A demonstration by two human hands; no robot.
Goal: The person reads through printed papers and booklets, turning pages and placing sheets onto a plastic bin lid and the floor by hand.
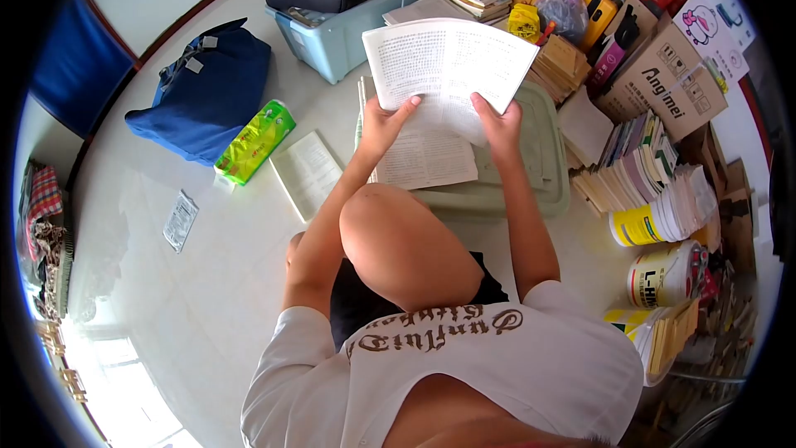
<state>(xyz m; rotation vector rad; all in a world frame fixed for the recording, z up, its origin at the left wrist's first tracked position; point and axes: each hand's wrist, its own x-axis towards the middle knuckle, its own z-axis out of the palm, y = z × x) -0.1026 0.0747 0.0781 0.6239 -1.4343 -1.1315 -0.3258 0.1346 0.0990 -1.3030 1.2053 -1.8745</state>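
An open book (448, 58) with printed pages is held up in front of me, tilted toward my view. My left hand (386, 123) grips its lower left edge, thumb on the page. At the lower right edge, my right hand (501, 123) holds it the same way, its thumb on the page and its fingers behind. Below the book, more printed pages (427, 162) lie on a pale green storage box lid (539, 166). Another open booklet (307, 172) rests on the floor to the left.
A green tissue pack (255, 143) and a blue bag (211, 87) lie to the left, near a silvery packet (181, 221). Behind stands a light blue bin (327, 48). Stacked books (634, 162), a cardboard box (663, 75) and white-yellow buckets (638, 226) line the right side.
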